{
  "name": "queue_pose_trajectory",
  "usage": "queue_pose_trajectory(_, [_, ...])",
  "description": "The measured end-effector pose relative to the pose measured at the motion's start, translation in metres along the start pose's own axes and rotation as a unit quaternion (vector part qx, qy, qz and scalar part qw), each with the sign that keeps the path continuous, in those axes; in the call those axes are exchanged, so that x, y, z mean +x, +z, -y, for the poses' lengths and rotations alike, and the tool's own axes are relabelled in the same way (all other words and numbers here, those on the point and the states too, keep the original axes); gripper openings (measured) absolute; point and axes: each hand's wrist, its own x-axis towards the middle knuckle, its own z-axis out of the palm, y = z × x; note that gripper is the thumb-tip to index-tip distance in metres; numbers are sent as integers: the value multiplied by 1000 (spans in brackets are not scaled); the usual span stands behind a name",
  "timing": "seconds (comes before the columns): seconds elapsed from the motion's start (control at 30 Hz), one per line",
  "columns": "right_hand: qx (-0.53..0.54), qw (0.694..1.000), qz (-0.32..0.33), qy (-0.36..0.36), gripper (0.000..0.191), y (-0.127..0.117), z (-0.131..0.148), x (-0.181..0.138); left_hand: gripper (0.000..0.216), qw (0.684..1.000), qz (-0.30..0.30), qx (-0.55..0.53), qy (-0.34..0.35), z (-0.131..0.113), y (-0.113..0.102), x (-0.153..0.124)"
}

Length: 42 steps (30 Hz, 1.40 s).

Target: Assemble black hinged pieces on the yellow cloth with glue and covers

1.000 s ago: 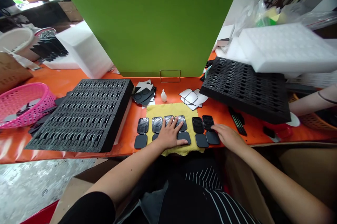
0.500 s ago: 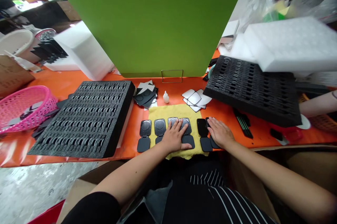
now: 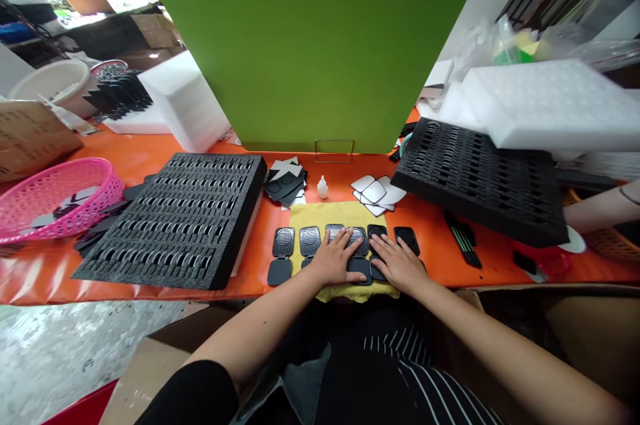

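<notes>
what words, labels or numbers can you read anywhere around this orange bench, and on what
No text can be read.
The brown cardboard box at far left: any print is too blurred.
The small white dropper bottle: no legible label.
The black mesh-faced hinged parts under the left hand and right hand: no visible lettering.

An orange table [image 3: 125, 158] carries a yellow cloth [image 3: 340, 214] at its near edge. One black part [image 3: 283, 255] lies just left of the cloth, on the bare top. A black foam tray [image 3: 180, 218] lies left of it, with a pink basket [image 3: 55, 198] farther left. Behind the cloth are a small bottle [image 3: 323, 187], white pads [image 3: 375, 190] and black sheets [image 3: 285, 182]. A second tray [image 3: 480, 178] and dark sticks [image 3: 465, 242] lie to the right. A green board [image 3: 310, 45] stands at the back.
</notes>
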Motion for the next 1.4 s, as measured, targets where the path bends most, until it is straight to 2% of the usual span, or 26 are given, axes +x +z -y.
queue_pose_trajectory(0.13, [-16,1000,-18,-5,65,10,-11,-4,87,1000,-3,7,4,1,-1,1])
queue_pose_trajectory(0.27, [-23,999,-22,-22,66,18,-16,-7,79,1000,-12,15,-18,-2,3,3])
queue_pose_trajectory(0.4, [-29,998,-31,-36,66,14,-17,-5,76,999,-26,18,-20,-3,6,3])
queue_pose_trajectory(0.53, [-27,997,-27,-62,66,7,-19,-3,74,1000,-21,16,13,-1,2,-1])
queue_pose_trajectory(0.67, [-18,999,-20,-41,66,4,-17,-5,74,999,-17,16,28,-1,-9,-8])
queue_pose_trajectory(0.77, [-7,1000,-24,-16,66,3,-11,-8,68,999,-35,28,-24,2,-18,-22])
queue_pose_trajectory(0.87, [6,999,-28,-22,65,2,3,-9,66,989,-55,55,-125,15,-23,-46])
queue_pose_trajectory(1.0, [37,997,-19,-62,62,0,27,-4,67,968,-28,58,-243,35,-17,-72])
queue_pose_trajectory(1.13, [149,986,-60,-40,49,-10,46,21,70,963,-20,31,-266,37,-7,-72])
queue_pose_trajectory(1.17, [215,973,-79,-13,47,-15,50,32,71,964,-23,26,-264,35,-6,-70])
queue_pose_trajectory(1.2, [311,945,-92,29,45,-19,53,46,71,965,-27,20,-260,33,-5,-68])
queue_pose_trajectory(1.23, [417,900,-97,78,45,-24,56,63,72,966,-33,14,-256,32,-5,-66])
queue_pose_trajectory(1.27, [526,835,-91,133,47,-28,58,81,71,966,-39,7,-254,31,-5,-66])
queue_pose_trajectory(1.3, [625,754,-72,188,50,-31,60,100,71,966,-49,1,-254,32,-6,-68])
queue_pose_trajectory(1.33, [671,708,-54,214,53,-33,63,119,69,964,-61,-7,-257,34,-7,-72])
queue_pose_trajectory(1.4, [722,649,-17,239,57,-34,67,156,64,958,-94,-27,-271,42,-10,-84])
